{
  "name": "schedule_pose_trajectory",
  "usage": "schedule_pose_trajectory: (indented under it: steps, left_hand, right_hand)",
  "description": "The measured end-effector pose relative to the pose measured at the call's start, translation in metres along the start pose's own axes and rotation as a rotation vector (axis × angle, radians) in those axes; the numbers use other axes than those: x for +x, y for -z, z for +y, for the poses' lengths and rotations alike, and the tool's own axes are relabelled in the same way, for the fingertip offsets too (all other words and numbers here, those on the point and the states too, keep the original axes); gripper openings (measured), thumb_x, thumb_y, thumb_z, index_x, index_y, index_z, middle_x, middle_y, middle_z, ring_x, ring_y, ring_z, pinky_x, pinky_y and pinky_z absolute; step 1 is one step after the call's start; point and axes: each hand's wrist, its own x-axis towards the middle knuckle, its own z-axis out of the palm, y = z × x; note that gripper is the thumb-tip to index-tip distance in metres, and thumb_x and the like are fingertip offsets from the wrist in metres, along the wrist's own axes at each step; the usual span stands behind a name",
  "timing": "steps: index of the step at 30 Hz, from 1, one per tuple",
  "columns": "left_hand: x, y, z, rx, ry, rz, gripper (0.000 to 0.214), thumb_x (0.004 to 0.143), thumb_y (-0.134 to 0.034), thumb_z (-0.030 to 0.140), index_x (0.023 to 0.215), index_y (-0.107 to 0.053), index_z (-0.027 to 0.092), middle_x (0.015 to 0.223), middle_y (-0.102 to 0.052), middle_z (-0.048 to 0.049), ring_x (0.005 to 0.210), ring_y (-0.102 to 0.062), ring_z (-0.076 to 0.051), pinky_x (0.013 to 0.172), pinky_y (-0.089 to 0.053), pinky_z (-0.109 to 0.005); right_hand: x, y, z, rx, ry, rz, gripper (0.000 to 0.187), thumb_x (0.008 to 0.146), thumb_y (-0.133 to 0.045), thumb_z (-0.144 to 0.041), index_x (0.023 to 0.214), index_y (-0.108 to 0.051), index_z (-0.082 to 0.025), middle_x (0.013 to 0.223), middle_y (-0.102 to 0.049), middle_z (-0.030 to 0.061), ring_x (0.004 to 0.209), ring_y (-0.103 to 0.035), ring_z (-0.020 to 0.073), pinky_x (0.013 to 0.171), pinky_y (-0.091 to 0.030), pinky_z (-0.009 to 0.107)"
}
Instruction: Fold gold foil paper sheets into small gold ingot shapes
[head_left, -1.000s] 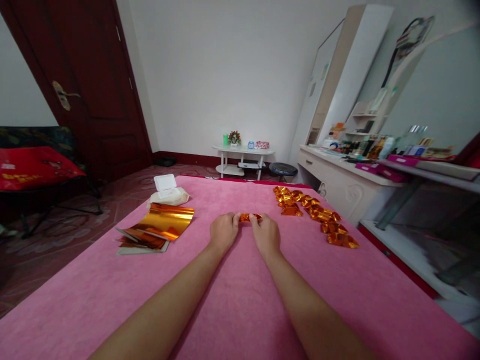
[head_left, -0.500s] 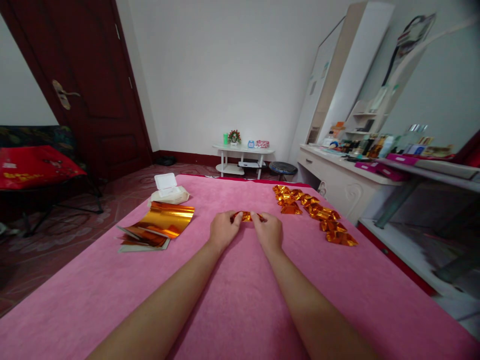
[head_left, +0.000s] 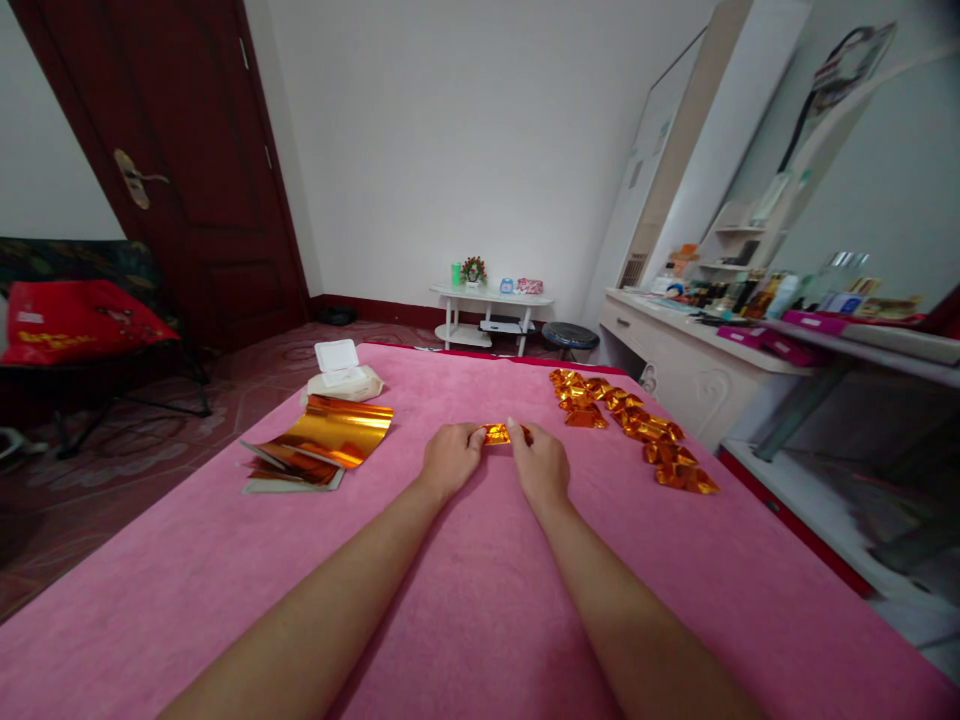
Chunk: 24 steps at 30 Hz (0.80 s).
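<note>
Between my two hands is a small piece of shiny gold foil paper (head_left: 496,434), folded into a narrow shape, just above the pink cloth (head_left: 480,580). My left hand (head_left: 451,458) is closed on its left end, and my right hand (head_left: 541,462) grips the right end with the thumb on top. The fingers beneath are hidden. Off to the left lies a stack of gold foil sheets (head_left: 349,430), the top one curled. To the right, several folded gold foil pieces (head_left: 652,425) lie in uneven rows on the cloth.
Behind the foil sheets sits an opened white plastic pack (head_left: 341,372). A low white table (head_left: 491,297) and a round dark stool (head_left: 570,336) stand beyond the far edge. A dresser (head_left: 682,350) with bottles runs along the right. On a chair at left rests a red bag (head_left: 86,320).
The right thumb has lifted slightly and shifted, and more of the folded foil shows between my hands. The whole view has turned a little to the left.
</note>
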Motion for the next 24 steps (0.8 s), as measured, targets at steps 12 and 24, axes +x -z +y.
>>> schedule_pose_trajectory:
  steps: [12, 24]
  left_hand:
    - [-0.005, 0.006, 0.010, 0.146, 0.117, 0.027, 0.064, 0.094, -0.016, 0.050, 0.086, -0.071, 0.018, 0.085, -0.071, -0.0111, 0.080, -0.064, -0.021, 0.063, -0.039, -0.026]
    - [-0.008, 0.005, 0.014, 0.231, 0.047, 0.073, 0.052, 0.096, -0.021, 0.040, 0.097, -0.070, 0.024, 0.092, -0.072, -0.0079, 0.082, -0.064, -0.021, 0.066, -0.039, -0.027]
  right_hand:
    - [-0.005, 0.001, -0.006, -0.207, 0.152, -0.038, 0.042, 0.096, -0.028, -0.038, 0.088, -0.066, -0.020, 0.081, -0.070, 0.0057, 0.068, -0.060, 0.0152, 0.057, -0.028, 0.025]
    - [-0.009, 0.002, -0.012, -0.249, 0.191, 0.034, 0.039, 0.097, -0.030, -0.030, 0.084, -0.065, -0.019, 0.079, -0.070, 0.0052, 0.066, -0.061, 0.0142, 0.057, -0.028, 0.025]
